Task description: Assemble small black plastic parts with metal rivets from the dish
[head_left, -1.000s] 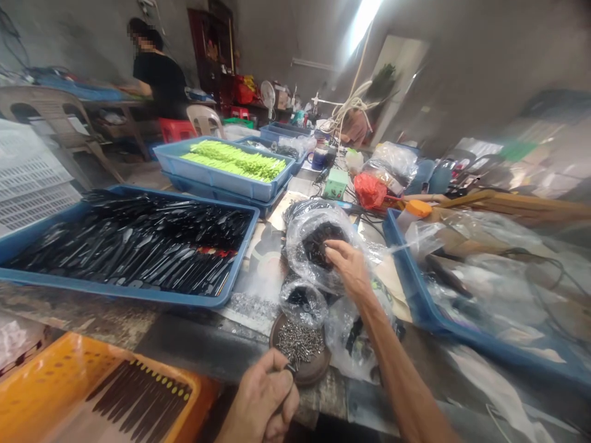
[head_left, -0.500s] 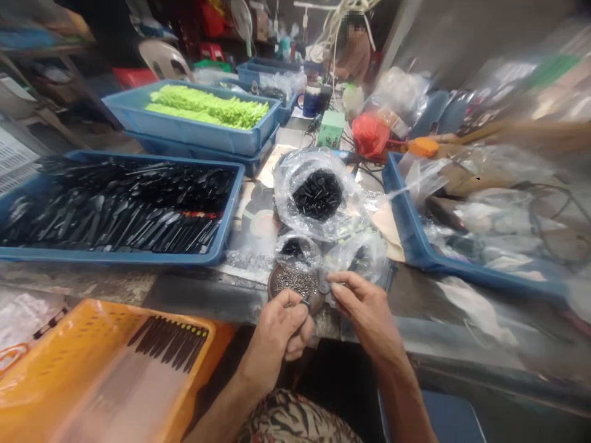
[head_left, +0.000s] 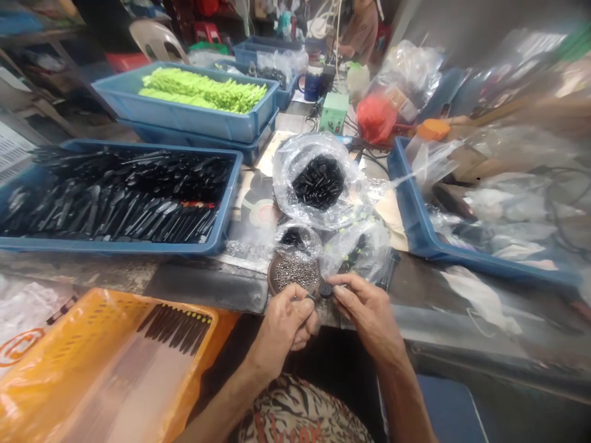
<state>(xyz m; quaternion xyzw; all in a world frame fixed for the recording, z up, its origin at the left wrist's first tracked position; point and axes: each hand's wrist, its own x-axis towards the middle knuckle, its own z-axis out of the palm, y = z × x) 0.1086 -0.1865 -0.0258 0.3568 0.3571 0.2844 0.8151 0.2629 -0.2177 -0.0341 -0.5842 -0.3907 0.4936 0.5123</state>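
My left hand (head_left: 289, 323) is closed in a pinch around a small dark part (head_left: 310, 296), most of it hidden by the fingers. Between the thumb and fingers of my right hand (head_left: 367, 311) is a small round black knob (head_left: 325, 290), close to the left fingertips. Just beyond the hands stands a round brown bowl (head_left: 271, 277) of small metal screws (head_left: 295, 274). Behind it are a small plastic bag (head_left: 295, 237) of dark pieces, a larger bag (head_left: 298, 157) of black cylindrical parts (head_left: 319, 183), and another clear bag (head_left: 372, 246) with dark and yellow-green pieces.
On the left sits a blue tray (head_left: 221, 231) of black handle-like parts, with stacked trays (head_left: 258, 123) of lime-green pieces behind. An orange crate (head_left: 50, 363) holds dark strips (head_left: 175, 327). At right is a blue tray (head_left: 418, 227) of plastic bags. A person (head_left: 362, 31) sits at the back.
The view has tilted down slightly, so the bench sits higher in the picture. The black knob in my right hand has turned and shows darker. Both hands stay close together.
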